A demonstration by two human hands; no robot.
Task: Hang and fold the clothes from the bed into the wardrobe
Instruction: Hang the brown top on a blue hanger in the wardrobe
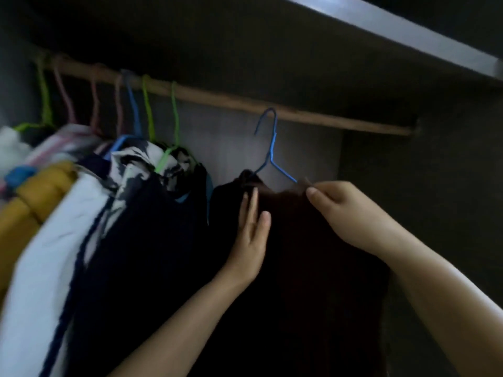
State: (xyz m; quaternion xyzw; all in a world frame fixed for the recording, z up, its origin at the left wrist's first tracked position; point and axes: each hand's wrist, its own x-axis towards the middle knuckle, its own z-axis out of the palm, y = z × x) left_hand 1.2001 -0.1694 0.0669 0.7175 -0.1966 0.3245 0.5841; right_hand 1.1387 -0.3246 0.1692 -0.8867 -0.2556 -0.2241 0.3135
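Dim wardrobe interior, grey back panel, wooden rail [223, 100] running across from upper left down to the right, pale shelf [402, 34] above it.

Dark garment [304, 262], brownish-black, hangs on a blue wire hanger [270, 148]. Hanger's hook sits at the rail; whether it is fully over it I cannot tell. Garment is right of the other clothes, alone on that stretch of rail.

My left hand [251, 238] lies flat against the garment's front near the left shoulder, fingers straight, holding nothing.

My right hand [351, 210] is at the right shoulder, thumb and fingers pinching the fabric's top edge where the hanger's arm disappears into it.

Left along the rail: green, pink and blue hangers bunched close. On them, a black-and-white patterned piece [152, 161], a dark navy garment [152, 240] just beside mine, a white one [51, 248], something mustard yellow [40, 191] at the far left edge. That side is blurred.
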